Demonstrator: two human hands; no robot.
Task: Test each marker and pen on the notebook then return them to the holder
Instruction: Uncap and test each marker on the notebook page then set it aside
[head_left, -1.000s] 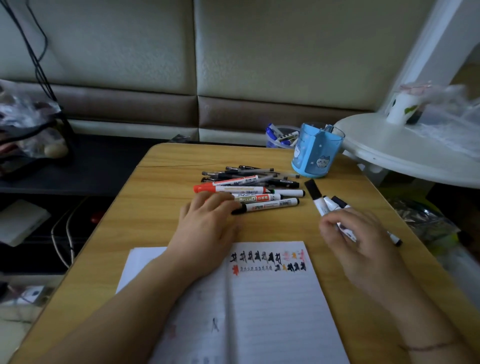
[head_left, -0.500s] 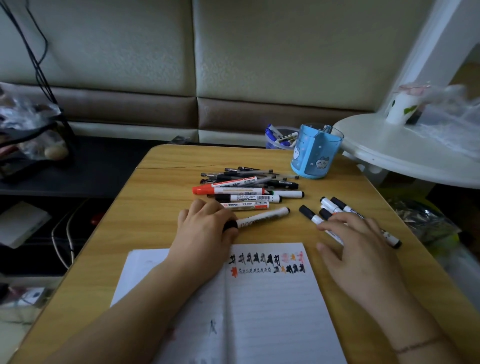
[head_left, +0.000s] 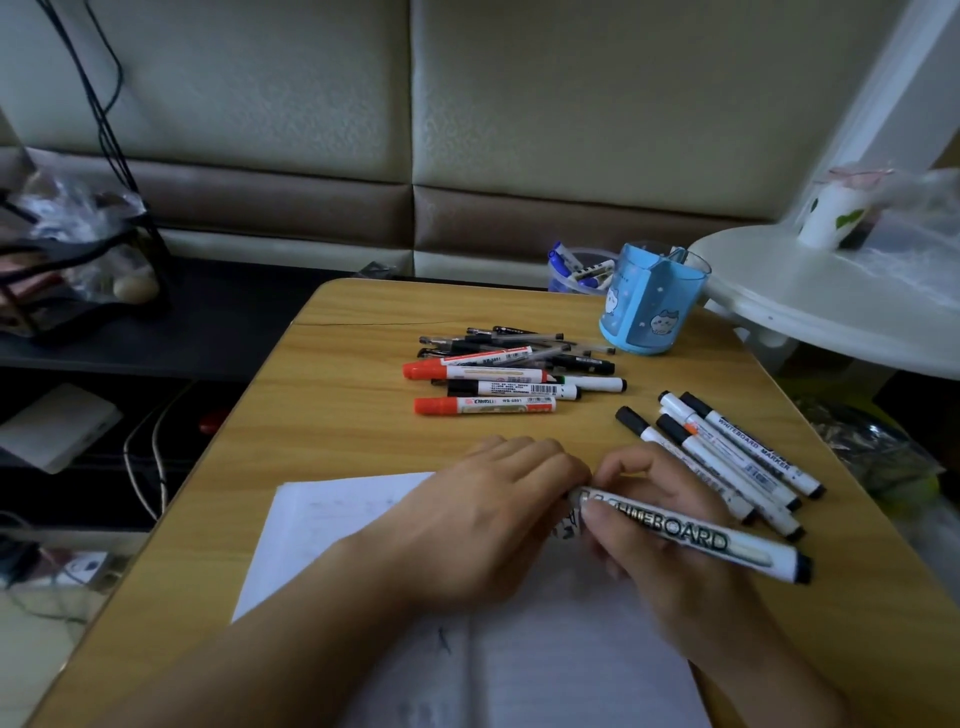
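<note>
White-barrelled whiteboard marker (head_left: 691, 538), gripped by right hand (head_left: 670, 545), left hand (head_left: 498, 509) closed at its cap end: pull straight, barrel steady, above notebook (head_left: 322, 525).

Padded wall (head_left: 571, 93), white side table (head_left: 831, 322)

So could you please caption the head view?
Both hands hold a whiteboard marker above the open notebook.

Table (head_left: 343, 415) left edge and far-left corner lie bare. Pen pile (head_left: 514, 358) blocks the centre toward the far edge; four whiteboard markers (head_left: 727, 457) fan near the right edge. Holder (head_left: 649, 306) at far-right corner, bare strip between pile and fan.
</note>
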